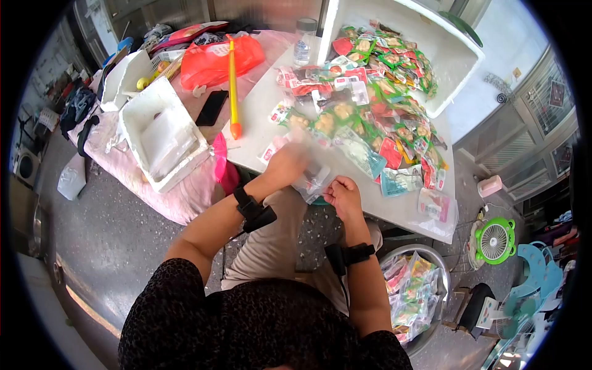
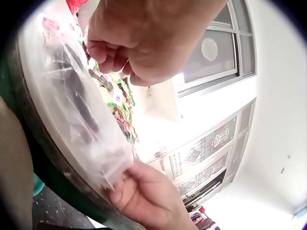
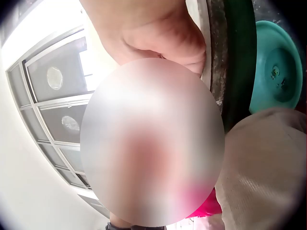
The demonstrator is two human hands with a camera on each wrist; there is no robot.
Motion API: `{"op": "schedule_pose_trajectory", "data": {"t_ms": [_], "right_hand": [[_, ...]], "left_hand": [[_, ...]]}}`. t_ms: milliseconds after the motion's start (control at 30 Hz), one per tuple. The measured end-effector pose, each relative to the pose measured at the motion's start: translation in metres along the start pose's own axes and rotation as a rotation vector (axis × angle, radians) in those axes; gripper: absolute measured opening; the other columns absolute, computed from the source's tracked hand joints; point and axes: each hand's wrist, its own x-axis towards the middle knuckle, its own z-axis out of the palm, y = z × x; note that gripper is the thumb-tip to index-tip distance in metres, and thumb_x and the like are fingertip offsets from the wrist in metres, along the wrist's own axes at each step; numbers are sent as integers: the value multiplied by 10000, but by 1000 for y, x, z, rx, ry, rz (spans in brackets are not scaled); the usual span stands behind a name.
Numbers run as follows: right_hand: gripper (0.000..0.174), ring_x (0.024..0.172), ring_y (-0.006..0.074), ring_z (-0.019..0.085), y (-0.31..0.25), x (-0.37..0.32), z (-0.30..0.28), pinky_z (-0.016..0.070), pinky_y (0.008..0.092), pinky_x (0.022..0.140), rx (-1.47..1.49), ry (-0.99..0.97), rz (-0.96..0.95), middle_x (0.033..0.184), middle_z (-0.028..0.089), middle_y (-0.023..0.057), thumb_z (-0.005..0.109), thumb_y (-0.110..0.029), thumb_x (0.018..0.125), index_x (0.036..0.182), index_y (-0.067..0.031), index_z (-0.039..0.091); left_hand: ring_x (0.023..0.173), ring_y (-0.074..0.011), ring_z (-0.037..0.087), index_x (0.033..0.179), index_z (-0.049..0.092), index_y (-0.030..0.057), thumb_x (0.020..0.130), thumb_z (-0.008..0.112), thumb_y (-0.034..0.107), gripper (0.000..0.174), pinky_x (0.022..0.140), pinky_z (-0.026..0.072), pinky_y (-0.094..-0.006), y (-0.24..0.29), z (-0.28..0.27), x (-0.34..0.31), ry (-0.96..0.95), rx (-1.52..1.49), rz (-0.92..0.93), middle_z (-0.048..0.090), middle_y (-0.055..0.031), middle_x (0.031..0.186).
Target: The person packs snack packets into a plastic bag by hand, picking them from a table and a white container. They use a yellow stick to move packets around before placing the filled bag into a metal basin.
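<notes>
A clear plastic bag (image 2: pixel 72 96) with pink print lies along the near table edge, something dark showing through it. My right hand (image 1: pixel 345 196) pinches the bag's near corner between thumb and fingers. Over the bag, my left hand (image 1: pixel 287 165) is motion-blurred in the head view. In the left wrist view its fingers (image 2: pixel 110 58) are curled, and nothing shows between them. Beyond both hands spreads a heap of small food packets (image 1: pixel 394 117), green, red and clear. A blurred disc covers much of the right wrist view.
A white foam box (image 1: pixel 456 80) lies tipped behind the packets. Left are another foam box (image 1: pixel 132 120), a phone (image 1: pixel 212 108) and a yellow stick (image 1: pixel 233 86). A metal basin (image 1: pixel 445 277) of filled bags stands low right; a teal basin (image 3: pixel 261 57) sits under the table.
</notes>
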Motion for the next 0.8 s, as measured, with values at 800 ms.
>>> {"op": "schedule_pose_trajectory", "data": {"t_ms": [800], "right_hand": [[130,659,104,510,13,1,-15,435,211,526,-343,183,-375,783,524,63,459,-59,808,926,-9,480]], "left_hand": [[779,-294,566,859,597,61,704,511,159,202,685,448,-345,-165,14,141,75,-38,-714,592,-158,788]]}}
